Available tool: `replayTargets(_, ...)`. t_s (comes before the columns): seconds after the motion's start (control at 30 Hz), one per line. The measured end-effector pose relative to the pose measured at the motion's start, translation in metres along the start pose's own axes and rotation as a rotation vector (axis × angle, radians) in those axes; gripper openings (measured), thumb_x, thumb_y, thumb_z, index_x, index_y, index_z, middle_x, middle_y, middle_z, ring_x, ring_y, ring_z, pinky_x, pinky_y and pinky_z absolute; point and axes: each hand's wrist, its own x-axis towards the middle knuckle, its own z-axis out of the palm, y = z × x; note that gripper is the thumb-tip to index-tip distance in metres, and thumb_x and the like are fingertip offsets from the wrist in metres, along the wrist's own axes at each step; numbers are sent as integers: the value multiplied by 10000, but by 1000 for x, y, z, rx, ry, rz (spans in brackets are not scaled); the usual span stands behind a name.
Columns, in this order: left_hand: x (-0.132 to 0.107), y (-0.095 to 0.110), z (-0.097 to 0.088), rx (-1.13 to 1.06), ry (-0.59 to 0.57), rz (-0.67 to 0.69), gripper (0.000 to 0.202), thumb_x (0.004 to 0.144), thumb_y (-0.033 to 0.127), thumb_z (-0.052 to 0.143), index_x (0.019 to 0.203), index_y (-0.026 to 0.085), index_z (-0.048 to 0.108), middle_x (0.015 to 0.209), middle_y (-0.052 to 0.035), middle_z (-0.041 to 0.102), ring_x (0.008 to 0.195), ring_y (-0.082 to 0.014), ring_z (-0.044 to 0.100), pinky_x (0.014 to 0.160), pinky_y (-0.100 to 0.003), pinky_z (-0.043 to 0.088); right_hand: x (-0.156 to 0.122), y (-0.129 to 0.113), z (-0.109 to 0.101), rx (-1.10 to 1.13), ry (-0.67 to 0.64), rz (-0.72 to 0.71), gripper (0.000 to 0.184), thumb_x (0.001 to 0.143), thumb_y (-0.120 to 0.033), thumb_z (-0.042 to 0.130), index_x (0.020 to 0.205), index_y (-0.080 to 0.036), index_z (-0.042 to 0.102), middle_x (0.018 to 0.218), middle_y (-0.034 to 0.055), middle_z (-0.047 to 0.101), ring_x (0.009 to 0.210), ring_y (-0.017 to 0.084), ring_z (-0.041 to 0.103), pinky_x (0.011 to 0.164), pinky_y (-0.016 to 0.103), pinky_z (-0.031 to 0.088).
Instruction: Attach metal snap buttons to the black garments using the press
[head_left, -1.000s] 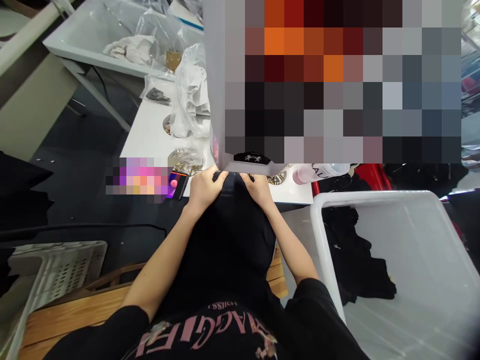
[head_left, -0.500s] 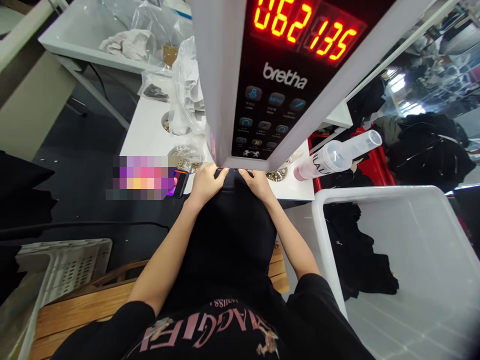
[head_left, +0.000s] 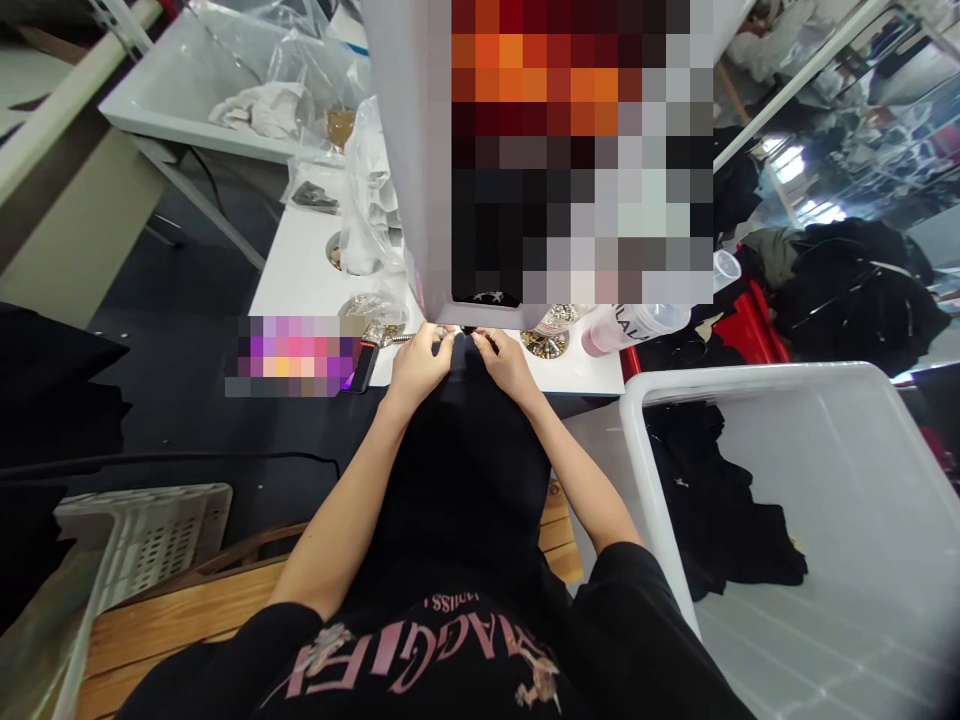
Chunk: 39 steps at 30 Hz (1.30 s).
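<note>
Black cloth (head_left: 466,385) stretches from my lap up to the lower front of a tall white machine (head_left: 420,160). My left hand (head_left: 421,368) grips the left side of its far edge between thumb and fingers. On the right side, my right hand (head_left: 508,366) pinches the same edge. Both hands are close together, just under the machine's front panel, which hides what lies behind. A small dark machine part (head_left: 469,330) shows between my fingertips. Round wells of small metal pieces (head_left: 546,344) lie on the white tabletop (head_left: 289,270) around the machine.
A phone (head_left: 361,367) lies at the table's left edge. Right of the machine leans a clear plastic cup (head_left: 637,322). A large white bin (head_left: 757,372) with black cloth pieces (head_left: 724,500) stands at my right. Plastic bags (head_left: 371,170) sit behind, and a white crate (head_left: 150,510) is lower left.
My view has shifted slightly, and the machine now appears more upright. Both hands stay on the cloth, with the fingertips a little changed in position. The machine's display is now blurred out.
</note>
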Motion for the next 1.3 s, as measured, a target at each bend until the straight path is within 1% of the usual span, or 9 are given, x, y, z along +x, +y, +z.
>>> replayTargets(0.1, -3, -3, 2, 90, 29, 126, 271, 907, 277, 429, 1092, 201, 611, 959, -72, 668, 938, -251, 588, 824, -341, 402, -2, -6, -4, -36, -58, -57, 268, 921, -330, 407, 1015, -193, 617, 992, 39, 658, 952, 173, 592, 894, 290, 416)
replayTargets(0.2, -6, -5, 2, 151, 109, 246, 249, 907, 258, 442, 1031, 216, 654, 1043, -81, 630, 1035, -269, 525, 874, -377, 363, -2, -7, -7, -36, -79, -116, 285, 933, -333, 390, 1021, -192, 622, 998, 39, 654, 946, 165, 588, 907, 289, 415)
replayTargets(0.27, -7, -8, 1, 146, 146, 309, 227, 900, 276, 475, 1014, 227, 667, 1062, -82, 610, 1062, -269, 499, 886, -392, 351, -2, -2, -8, -24, -65, -187, 286, 926, -358, 423, 1044, -193, 625, 1023, 53, 638, 975, 170, 577, 921, 297, 416)
replayTargets(0.4, -6, -13, -3, 100, 111, 398, 236, 867, 370, 561, 1015, 216, 662, 1061, -75, 616, 1060, -256, 502, 911, -400, 340, 0, 14, -10, -33, -28, -290, 292, 878, -417, 536, 1058, -219, 653, 1026, 65, 598, 1023, 186, 544, 960, 327, 406)
replayTargets(0.57, 0, -18, -6, 76, 39, 433, 211, 835, 361, 606, 973, 213, 668, 1024, -56, 639, 1025, -241, 527, 928, -388, 351, 3, 20, -14, -64, -94, -287, 291, 856, -384, 587, 1110, -259, 654, 1042, 51, 574, 1048, 198, 524, 982, 372, 388)
replayTargets(0.73, 3, -19, -5, 106, 65, 441, 207, 805, 358, 650, 941, 206, 688, 978, -51, 661, 993, -245, 539, 908, -391, 353, 5, 18, -16, -95, -122, -289, 278, 863, -336, 582, 1121, -261, 654, 1055, 48, 561, 1082, 209, 495, 1004, 398, 354)
replayTargets(0.93, 3, -20, -3, 122, 85, 446, 229, 801, 383, 647, 947, 214, 696, 979, -54, 669, 991, -253, 535, 905, -390, 355, 3, 19, -14, -126, -110, -295, 292, 874, -325, 566, 1149, -265, 642, 1082, 51, 559, 1075, 213, 480, 1009, 407, 336)
replayTargets(1.17, 6, -23, -3, 121, 82, 527, 263, 816, 409, 606, 929, 189, 696, 935, -57, 670, 932, -244, 557, 876, -368, 399, 1, 18, -13, -156, -101, -283, 296, 878, -307, 556, 1161, -274, 637, 1081, 52, 559, 1083, 216, 474, 1003, 407, 334)
replayTargets(1.3, 9, -25, -1, 115, 106, 550, 285, 803, 425, 614, 920, 180, 700, 931, -69, 672, 921, -251, 567, 869, -371, 410, -1, 16, -13, -164, -94, -268, 300, 881, -308, 550, 1167, -271, 632, 1100, 53, 559, 1101, 215, 463, 1018, 407, 315)
